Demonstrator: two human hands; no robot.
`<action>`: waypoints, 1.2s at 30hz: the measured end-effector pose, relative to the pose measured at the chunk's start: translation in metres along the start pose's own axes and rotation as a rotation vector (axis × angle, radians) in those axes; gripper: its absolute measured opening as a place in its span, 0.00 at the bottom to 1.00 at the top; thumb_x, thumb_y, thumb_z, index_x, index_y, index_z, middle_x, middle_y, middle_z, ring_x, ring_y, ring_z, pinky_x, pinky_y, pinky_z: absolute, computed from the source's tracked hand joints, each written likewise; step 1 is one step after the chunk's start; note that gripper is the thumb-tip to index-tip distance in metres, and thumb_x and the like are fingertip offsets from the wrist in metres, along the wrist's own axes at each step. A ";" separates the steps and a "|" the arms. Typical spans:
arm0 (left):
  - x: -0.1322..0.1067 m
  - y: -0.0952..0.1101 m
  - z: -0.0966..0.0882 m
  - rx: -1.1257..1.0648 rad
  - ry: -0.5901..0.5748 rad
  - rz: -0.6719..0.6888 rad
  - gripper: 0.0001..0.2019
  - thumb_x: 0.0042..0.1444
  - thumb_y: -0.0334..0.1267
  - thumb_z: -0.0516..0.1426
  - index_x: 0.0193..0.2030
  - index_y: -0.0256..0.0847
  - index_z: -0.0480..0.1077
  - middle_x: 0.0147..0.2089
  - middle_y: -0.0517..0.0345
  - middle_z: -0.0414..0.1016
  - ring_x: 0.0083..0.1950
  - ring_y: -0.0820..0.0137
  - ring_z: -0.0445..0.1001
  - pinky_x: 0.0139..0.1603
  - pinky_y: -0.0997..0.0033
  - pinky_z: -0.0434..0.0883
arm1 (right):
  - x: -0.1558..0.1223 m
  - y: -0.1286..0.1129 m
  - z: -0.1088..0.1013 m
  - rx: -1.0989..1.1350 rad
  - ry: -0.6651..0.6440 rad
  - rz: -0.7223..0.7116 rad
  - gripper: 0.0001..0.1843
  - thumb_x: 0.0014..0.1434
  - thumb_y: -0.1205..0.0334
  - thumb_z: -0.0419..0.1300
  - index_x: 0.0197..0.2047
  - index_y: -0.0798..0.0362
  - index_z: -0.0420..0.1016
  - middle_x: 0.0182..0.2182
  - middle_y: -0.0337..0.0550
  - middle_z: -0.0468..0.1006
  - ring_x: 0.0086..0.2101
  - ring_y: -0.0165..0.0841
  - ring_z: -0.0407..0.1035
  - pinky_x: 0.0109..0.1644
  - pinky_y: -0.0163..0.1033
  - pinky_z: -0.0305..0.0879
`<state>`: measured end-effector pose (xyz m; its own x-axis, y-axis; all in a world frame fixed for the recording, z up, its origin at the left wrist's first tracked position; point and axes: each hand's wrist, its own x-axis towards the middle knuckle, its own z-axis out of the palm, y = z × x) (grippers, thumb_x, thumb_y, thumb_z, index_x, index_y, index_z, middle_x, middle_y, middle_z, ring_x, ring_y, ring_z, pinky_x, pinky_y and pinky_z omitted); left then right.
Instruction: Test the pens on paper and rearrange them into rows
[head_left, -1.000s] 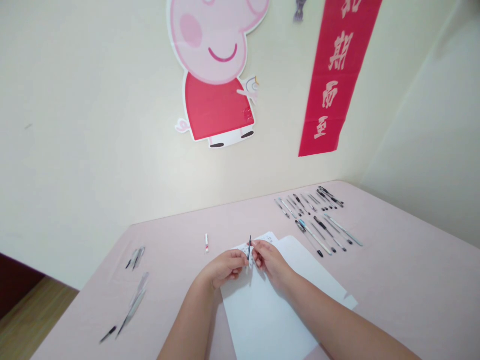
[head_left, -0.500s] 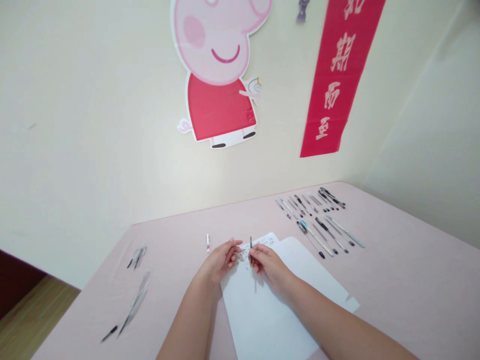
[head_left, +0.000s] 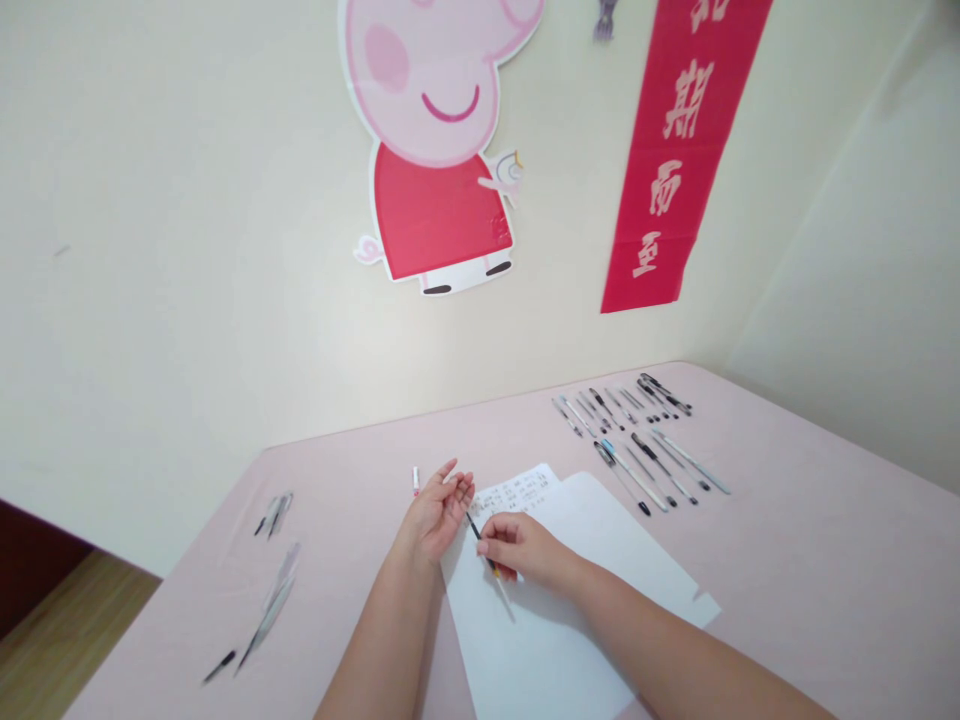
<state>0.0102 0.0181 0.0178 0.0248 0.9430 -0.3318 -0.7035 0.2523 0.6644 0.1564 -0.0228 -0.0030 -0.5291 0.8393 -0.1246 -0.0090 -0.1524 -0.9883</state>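
Slim dark pen-shaped rod with pale end (head_left: 492,566), pinched in right grip (head_left: 525,550), has tilted toward left grip (head_left: 439,515), opened wider; handling appears one-handed.

The left hand (head_left: 439,515) is open, fingers (head_left: 448,489) loosely curled, beside the pinching right hand (head_left: 529,548).

The right hand (head_left: 525,548) hides part of a slim dark pen (head_left: 473,526), while the left hand (head_left: 439,518) masks the lower end of a small white tube (head_left: 416,477). Handwriting (head_left: 517,492) on paper is too small to read. The frame's top crops a pig cutout (head_left: 442,215) and red banner (head_left: 656,215); its bottom crops both forearms (head_left: 386,620).
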 end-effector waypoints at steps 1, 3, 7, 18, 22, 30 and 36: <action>0.000 -0.001 0.001 -0.003 -0.001 0.003 0.16 0.51 0.18 0.49 0.44 0.36 0.65 0.29 0.54 0.72 0.33 0.74 0.74 0.39 0.73 0.73 | -0.001 0.000 0.000 -0.013 -0.014 0.002 0.17 0.46 0.50 0.62 0.24 0.54 0.64 0.13 0.30 0.65 0.14 0.22 0.55 0.18 0.29 0.51; -0.002 -0.002 0.003 0.000 0.006 0.004 0.16 0.51 0.18 0.49 0.45 0.36 0.64 0.29 0.55 0.72 0.33 0.74 0.74 0.39 0.74 0.72 | -0.002 -0.002 0.001 -0.033 -0.033 0.006 0.16 0.46 0.50 0.62 0.24 0.54 0.63 0.13 0.30 0.64 0.14 0.21 0.55 0.19 0.29 0.52; -0.006 -0.006 0.009 0.009 0.011 0.014 0.16 0.52 0.18 0.49 0.46 0.37 0.63 0.28 0.56 0.72 0.33 0.75 0.74 0.39 0.75 0.72 | -0.004 -0.003 0.002 -0.047 -0.045 0.010 0.17 0.46 0.50 0.62 0.23 0.54 0.63 0.13 0.30 0.64 0.14 0.21 0.55 0.19 0.29 0.52; -0.012 -0.013 0.017 0.067 0.004 0.034 0.17 0.51 0.20 0.52 0.46 0.40 0.63 0.29 0.60 0.71 0.32 0.76 0.74 0.40 0.76 0.70 | 0.000 -0.001 0.001 -0.007 0.028 0.052 0.16 0.44 0.51 0.62 0.24 0.54 0.65 0.14 0.31 0.65 0.14 0.21 0.55 0.18 0.29 0.50; -0.011 -0.013 0.016 0.083 -0.014 0.030 0.16 0.50 0.21 0.54 0.45 0.39 0.64 0.29 0.60 0.71 0.32 0.76 0.73 0.37 0.76 0.69 | 0.002 0.000 0.001 0.028 0.075 0.047 0.16 0.43 0.50 0.62 0.24 0.55 0.65 0.13 0.31 0.65 0.13 0.21 0.54 0.16 0.29 0.48; -0.009 -0.013 0.013 0.102 -0.050 -0.041 0.13 0.52 0.23 0.53 0.44 0.36 0.62 0.35 0.53 0.73 0.34 0.74 0.74 0.38 0.74 0.70 | 0.003 -0.002 -0.003 0.090 0.205 0.036 0.20 0.43 0.46 0.62 0.23 0.54 0.63 0.12 0.30 0.62 0.13 0.22 0.54 0.17 0.29 0.49; -0.013 -0.015 0.013 0.139 -0.125 -0.075 0.15 0.51 0.24 0.55 0.46 0.37 0.62 0.41 0.49 0.74 0.38 0.72 0.75 0.42 0.73 0.71 | 0.005 -0.001 -0.005 0.130 0.265 0.025 0.21 0.44 0.45 0.62 0.25 0.54 0.63 0.14 0.31 0.65 0.14 0.21 0.54 0.17 0.29 0.50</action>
<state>0.0299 0.0052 0.0205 0.1676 0.9380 -0.3035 -0.5918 0.3419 0.7300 0.1584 -0.0162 -0.0033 -0.2902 0.9390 -0.1846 -0.1162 -0.2260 -0.9672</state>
